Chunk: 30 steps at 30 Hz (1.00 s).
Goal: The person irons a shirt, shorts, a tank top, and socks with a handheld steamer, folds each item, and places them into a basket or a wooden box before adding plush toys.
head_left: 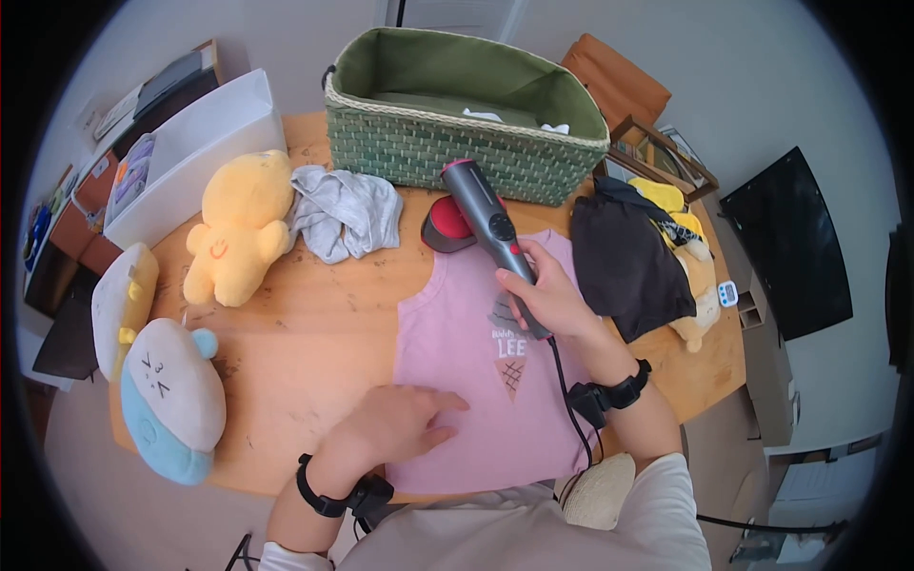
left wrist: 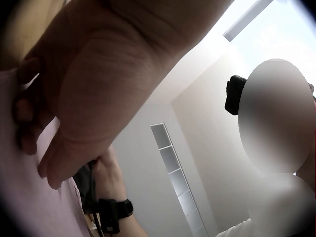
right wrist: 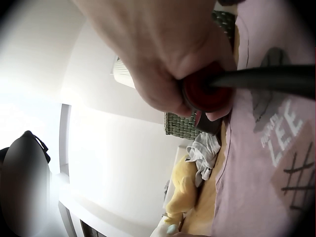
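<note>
A pink sleeveless top (head_left: 466,381) with lettering and an ice-cream cone print lies flat on the wooden table (head_left: 314,352). My right hand (head_left: 550,293) grips the handle of a grey-and-red handheld garment steamer (head_left: 481,214) over the top's upper part. Its dark-rimmed red head (head_left: 449,221) is at the shoulder edge, and a black cord runs from the handle's end. In the right wrist view, fingers curl round the handle beside its red end cap (right wrist: 205,94). My left hand (head_left: 405,423) rests on the lower left of the top, fingers loosely extended, fingertips at the fabric (left wrist: 29,197).
A green woven basket (head_left: 447,143) stands at the back. Left are a yellow plush toy (head_left: 238,233), a crumpled grey garment (head_left: 347,214), a white bin (head_left: 205,143) and a blue-and-white plush (head_left: 176,400). Dark clothing (head_left: 628,266) and a tan plush (head_left: 703,300) lie right.
</note>
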Tool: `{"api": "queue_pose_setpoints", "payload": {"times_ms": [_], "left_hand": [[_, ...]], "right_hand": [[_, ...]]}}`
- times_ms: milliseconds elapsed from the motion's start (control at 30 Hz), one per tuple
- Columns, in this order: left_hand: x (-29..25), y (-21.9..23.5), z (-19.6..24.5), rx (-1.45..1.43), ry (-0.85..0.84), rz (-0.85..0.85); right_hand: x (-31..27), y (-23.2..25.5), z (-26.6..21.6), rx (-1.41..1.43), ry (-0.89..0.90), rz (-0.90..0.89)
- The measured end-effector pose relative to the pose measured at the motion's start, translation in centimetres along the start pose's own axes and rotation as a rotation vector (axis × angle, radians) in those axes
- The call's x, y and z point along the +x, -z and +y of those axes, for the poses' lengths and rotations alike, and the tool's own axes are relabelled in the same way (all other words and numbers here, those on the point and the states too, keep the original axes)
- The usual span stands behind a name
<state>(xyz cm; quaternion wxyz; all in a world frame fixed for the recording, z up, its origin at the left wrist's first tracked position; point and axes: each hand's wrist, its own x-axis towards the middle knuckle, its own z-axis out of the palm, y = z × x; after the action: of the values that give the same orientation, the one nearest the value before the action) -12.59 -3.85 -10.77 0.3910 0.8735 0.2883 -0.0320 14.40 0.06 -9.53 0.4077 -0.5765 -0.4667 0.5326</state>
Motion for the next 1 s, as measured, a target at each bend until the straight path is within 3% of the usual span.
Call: {"api": "queue_pose_setpoints", "payload": {"times_ms": [200,300,333,467,533,600,633,700,767,867,933,1000], "left_hand": [[0.0,0.2,0.6,-0.022,0.050,0.013],[0.4,0.4,0.9,-0.035,0.125,-0.016],[0.3,0.4,1.1,-0.037,0.161,-0.005],[-0.1,2.0,2.2,-0.002,0.230,-0.061],[-0.5,2.6,2.8,0.188,0.257,0.035],[0.5,2.9,1.0,0.191,0.219,0.154],[1.1,3.2,0.5,0.201,0.176,0.258],[2.4,3.8,0.0,0.167,0.233,0.288],[3.6,3.2,-2.4,0.230,0.095,0.380],[4.3,3.0,-3.3,0.124,0.133,0.370],[4.2,3.1,-3.0,0.080,0.162,0.339],[4.1,3.0,-3.2,0.040,0.190,0.329]], "right_hand": [[-7.8,3.2,-1.0,-0.094,-0.009,0.040],[-9.7,3.5,0.1,-0.172,-0.025,0.030],[-9.8,3.7,1.7,-0.172,0.054,0.021],[-10.0,3.5,1.8,-0.150,-0.019,-0.059],[-10.3,3.1,3.2,-0.124,-0.048,-0.047],[-10.4,3.1,2.1,-0.199,-0.114,-0.092],[-10.5,3.0,2.2,-0.211,-0.109,-0.101],[-10.8,2.9,2.8,-0.195,0.011,-0.119],[-11.5,3.0,2.9,-0.204,0.007,-0.122],[-13.7,3.0,3.2,-0.211,-0.053,-0.142],[-15.2,3.3,4.2,-0.290,0.082,-0.157],[-16.9,3.6,4.7,-0.311,0.064,-0.182]]}}
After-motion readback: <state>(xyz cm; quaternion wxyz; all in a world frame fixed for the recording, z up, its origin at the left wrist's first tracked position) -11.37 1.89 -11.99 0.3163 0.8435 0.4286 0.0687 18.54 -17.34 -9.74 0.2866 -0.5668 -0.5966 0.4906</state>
